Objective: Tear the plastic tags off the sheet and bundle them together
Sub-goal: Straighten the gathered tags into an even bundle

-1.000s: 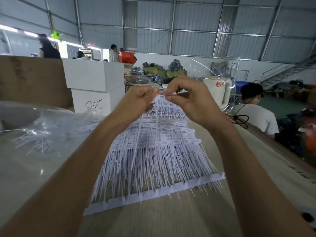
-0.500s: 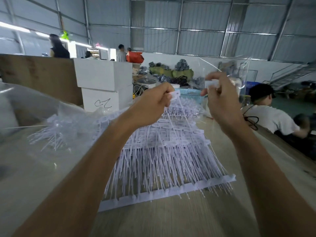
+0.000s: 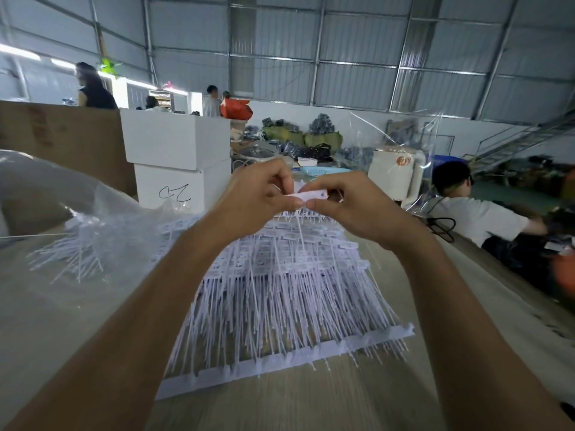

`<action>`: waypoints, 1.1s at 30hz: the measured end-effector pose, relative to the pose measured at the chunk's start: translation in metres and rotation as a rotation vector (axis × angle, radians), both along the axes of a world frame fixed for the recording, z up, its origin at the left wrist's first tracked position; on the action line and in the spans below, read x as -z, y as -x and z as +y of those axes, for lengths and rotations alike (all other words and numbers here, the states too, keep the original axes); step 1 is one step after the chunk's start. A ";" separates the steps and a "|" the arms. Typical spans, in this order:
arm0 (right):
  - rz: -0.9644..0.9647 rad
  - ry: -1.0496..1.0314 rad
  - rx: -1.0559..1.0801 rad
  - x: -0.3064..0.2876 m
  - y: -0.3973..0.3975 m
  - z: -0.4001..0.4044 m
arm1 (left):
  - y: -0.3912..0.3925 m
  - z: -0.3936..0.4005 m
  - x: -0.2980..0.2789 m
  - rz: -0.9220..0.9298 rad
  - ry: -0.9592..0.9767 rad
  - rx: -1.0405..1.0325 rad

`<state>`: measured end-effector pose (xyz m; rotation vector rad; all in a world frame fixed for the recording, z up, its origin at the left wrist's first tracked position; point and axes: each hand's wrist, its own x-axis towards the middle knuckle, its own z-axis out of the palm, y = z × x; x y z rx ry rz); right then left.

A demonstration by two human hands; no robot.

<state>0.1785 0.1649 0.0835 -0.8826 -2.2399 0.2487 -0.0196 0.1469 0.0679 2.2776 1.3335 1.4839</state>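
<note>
Both hands meet in mid-air above the far end of the sheet. Left hand (image 3: 258,194) has its fingers curled, thumb and forefinger pinching the left end of a small bundle of plastic tags (image 3: 308,195) — the white label heads stacked flat between the two hands. Right hand (image 3: 351,206) pinches the same bundle from the other side, fingers curled over it, and the label end pokes out just past the fingertips. One thin white tail hangs down from the bundle toward the sheet.

Below the hands, the sheet of plastic tags (image 3: 280,300) lies flat on the wooden bench (image 3: 311,405), stretching away from the camera. Its rows of small printed labels sit toward the far end, the long thin tails run toward the near end, and a white plastic strip (image 3: 289,359) joins them across the near edge, with short stubs sticking out beyond it.

To the left on the bench rests a clear plastic bag (image 3: 77,231) with loose white tags inside. Behind it stand two stacked white boxes (image 3: 177,163), the lower one marked with a black scribble, and a brown cardboard wall. A person in a white shirt (image 3: 466,213) sits beyond the right edge of the bench; other people stand far back in the hall — details there are blurred.
</note>
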 end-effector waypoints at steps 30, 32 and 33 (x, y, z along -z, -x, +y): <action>0.057 -0.334 0.100 0.008 0.007 0.007 | 0.007 -0.001 -0.002 -0.125 0.175 0.136; 0.078 -0.300 0.155 0.009 0.006 0.010 | 0.007 -0.002 -0.001 -0.082 0.173 0.120; 0.147 -0.264 0.237 0.009 0.001 0.014 | 0.008 -0.003 -0.001 -0.053 0.181 0.115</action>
